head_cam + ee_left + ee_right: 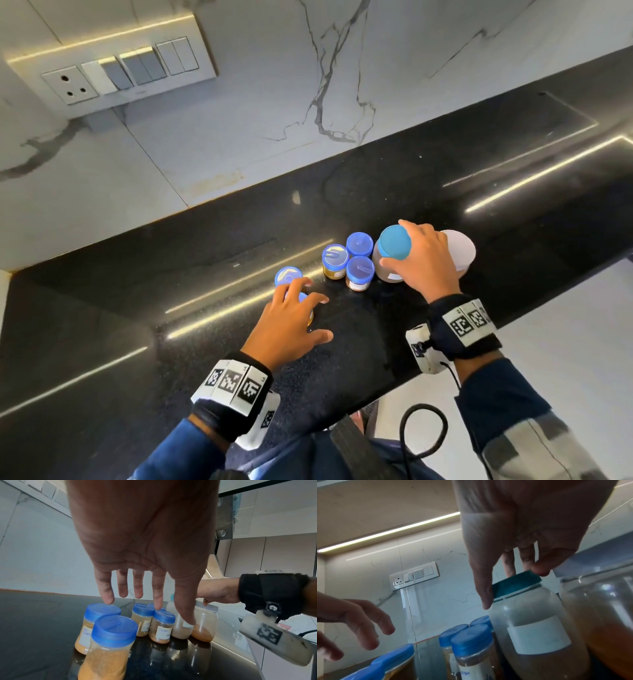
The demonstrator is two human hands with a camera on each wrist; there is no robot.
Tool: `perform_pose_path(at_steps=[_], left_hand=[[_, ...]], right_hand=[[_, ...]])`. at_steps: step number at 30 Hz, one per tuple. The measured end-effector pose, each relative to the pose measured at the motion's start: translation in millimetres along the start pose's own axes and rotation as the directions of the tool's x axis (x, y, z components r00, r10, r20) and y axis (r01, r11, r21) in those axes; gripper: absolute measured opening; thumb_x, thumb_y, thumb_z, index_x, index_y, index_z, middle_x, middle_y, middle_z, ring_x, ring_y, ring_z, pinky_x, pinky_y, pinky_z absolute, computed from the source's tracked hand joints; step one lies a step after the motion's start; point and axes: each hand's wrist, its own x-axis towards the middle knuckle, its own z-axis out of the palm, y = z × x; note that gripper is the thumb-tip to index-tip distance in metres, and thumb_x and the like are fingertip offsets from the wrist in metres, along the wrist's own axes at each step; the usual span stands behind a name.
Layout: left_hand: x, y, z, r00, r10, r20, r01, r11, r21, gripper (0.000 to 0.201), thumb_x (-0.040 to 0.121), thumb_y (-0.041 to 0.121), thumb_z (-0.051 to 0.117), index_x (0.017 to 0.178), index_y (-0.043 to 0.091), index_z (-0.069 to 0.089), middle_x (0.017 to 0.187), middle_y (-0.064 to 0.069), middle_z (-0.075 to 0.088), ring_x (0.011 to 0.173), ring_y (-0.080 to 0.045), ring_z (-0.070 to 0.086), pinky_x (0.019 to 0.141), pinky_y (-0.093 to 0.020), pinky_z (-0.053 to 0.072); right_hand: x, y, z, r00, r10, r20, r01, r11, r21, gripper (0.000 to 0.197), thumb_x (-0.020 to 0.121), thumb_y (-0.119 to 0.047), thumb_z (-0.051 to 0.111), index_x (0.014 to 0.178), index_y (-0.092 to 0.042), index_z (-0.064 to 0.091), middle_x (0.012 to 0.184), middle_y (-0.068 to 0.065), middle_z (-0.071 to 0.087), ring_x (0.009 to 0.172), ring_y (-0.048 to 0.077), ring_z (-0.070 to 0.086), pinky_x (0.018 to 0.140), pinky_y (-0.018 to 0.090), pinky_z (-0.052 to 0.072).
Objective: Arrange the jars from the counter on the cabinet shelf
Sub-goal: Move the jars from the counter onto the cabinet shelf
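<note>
Several small blue-lidded spice jars stand on the black counter point(479, 178): a cluster of three point(356, 263), one apart on the left point(288, 275), and one point(111, 635) right beneath my left hand. My left hand point(291, 315) hovers over that jar with fingers spread and straight, holding nothing. My right hand point(424, 260) grips the teal lid of a bigger jar of pale powder point(530, 615), thumb on the near rim and fingers on the far rim. A white-lidded jar point(460, 251) with orange powder stands just to its right, partly hidden by the hand.
A marble-patterned wall with a switch and socket panel point(120, 72) rises behind the counter. The counter's front edge runs close to my body, with white floor point(565, 342) beyond it on the right. A black cable point(424, 428) hangs from my right wrist.
</note>
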Motion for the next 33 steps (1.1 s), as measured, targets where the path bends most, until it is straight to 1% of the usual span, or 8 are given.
perform_pose_path(at_steps=[5, 10, 14, 18, 24, 26, 30, 33], left_hand=[[-2, 2, -1, 0.997, 0.04, -0.065, -0.046, 0.995, -0.088, 0.069, 0.079, 0.054, 0.068, 0.14, 0.036, 0.042, 0.148, 0.007, 0.028, 0.136, -0.021, 0.026, 0.108, -0.041, 0.038], [2, 20, 0, 0.983, 0.109, -0.146, -0.151, 0.938, -0.313, 0.086, 0.076, 0.051, 0.074, 0.148, 0.035, 0.029, 0.147, 0.011, 0.03, 0.136, -0.016, 0.03, 0.11, -0.025, 0.026], [7, 43, 0, 0.979, 0.146, -0.141, -0.197, 0.85, -0.488, 0.103, 0.071, 0.054, 0.078, 0.152, 0.036, 0.017, 0.153, 0.016, 0.029, 0.138, -0.01, 0.029, 0.114, -0.028, 0.028], [12, 60, -10, 0.967, 0.182, -0.181, -0.256, 0.713, -0.652, 0.104, 0.066, 0.025, 0.089, 0.149, 0.033, 0.026, 0.141, 0.016, 0.046, 0.132, -0.007, 0.043, 0.107, -0.032, 0.04], [7, 53, -13, 0.963, 0.077, -0.259, -0.218, 0.79, -0.574, 0.097, 0.056, 0.034, 0.09, 0.137, 0.043, 0.037, 0.124, 0.026, 0.051, 0.121, 0.0, 0.048, 0.099, -0.023, 0.042], [4, 52, -14, 0.957, 0.04, -0.286, -0.199, 0.807, -0.556, 0.099, 0.055, 0.035, 0.09, 0.135, 0.05, 0.034, 0.122, 0.03, 0.049, 0.116, 0.006, 0.046, 0.094, -0.014, 0.039], [2, 47, -17, 0.945, -0.035, -0.327, -0.155, 0.83, -0.536, 0.105, 0.053, 0.043, 0.089, 0.141, 0.045, 0.03, 0.128, 0.023, 0.047, 0.12, 0.001, 0.044, 0.096, -0.022, 0.041], [2, 38, -20, 0.924, -0.134, -0.358, -0.111, 0.804, -0.585, 0.109, 0.052, 0.043, 0.09, 0.143, 0.041, 0.03, 0.134, 0.021, 0.045, 0.123, 0.002, 0.041, 0.1, -0.023, 0.039]], right_hand=[[-31, -4, -26, 0.994, 0.068, -0.091, -0.063, 0.996, 0.057, 0.076, 0.069, -0.043, 0.078, 0.138, -0.029, 0.049, 0.125, 0.003, 0.051, 0.117, 0.026, 0.051, 0.082, 0.044, 0.049], [-68, -14, -67, 0.997, 0.062, -0.052, -0.057, 0.994, 0.098, 0.077, 0.068, -0.046, 0.079, 0.137, -0.037, 0.047, 0.132, -0.002, 0.047, 0.122, 0.023, 0.05, 0.089, 0.043, 0.049], [-87, -35, -85, 0.993, -0.039, 0.113, 0.012, 0.973, 0.229, 0.075, 0.063, -0.046, 0.083, 0.13, -0.047, 0.051, 0.121, -0.012, 0.049, 0.105, 0.009, 0.051, 0.083, 0.022, 0.038], [-94, -48, -84, 0.98, -0.168, 0.106, 0.133, 0.95, 0.281, 0.076, 0.059, -0.043, 0.085, 0.129, -0.045, 0.054, 0.119, -0.016, 0.05, 0.1, -0.001, 0.049, 0.075, 0.0, 0.032], [-89, -51, -76, 0.979, -0.194, 0.063, 0.162, 0.925, 0.343, 0.081, 0.055, -0.053, 0.083, 0.13, -0.04, 0.056, 0.107, -0.012, 0.049, 0.1, 0.005, 0.053, 0.083, 0.022, 0.047], [-87, -53, -71, 0.98, -0.188, 0.064, 0.146, 0.899, 0.412, 0.079, 0.056, -0.048, 0.087, 0.129, -0.039, 0.057, 0.104, -0.012, 0.048, 0.098, 0.003, 0.053, 0.08, 0.018, 0.047], [-79, -48, -63, 0.965, -0.257, 0.046, 0.197, 0.833, 0.518, 0.082, 0.058, -0.059, 0.082, 0.132, -0.036, 0.057, 0.113, -0.011, 0.052, 0.11, 0.001, 0.054, 0.082, 0.022, 0.052], [-59, -28, -61, 0.975, -0.221, 0.034, 0.17, 0.829, 0.533, 0.082, 0.059, -0.065, 0.071, 0.134, -0.035, 0.056, 0.119, -0.01, 0.054, 0.115, 0.002, 0.053, 0.085, 0.018, 0.045]])
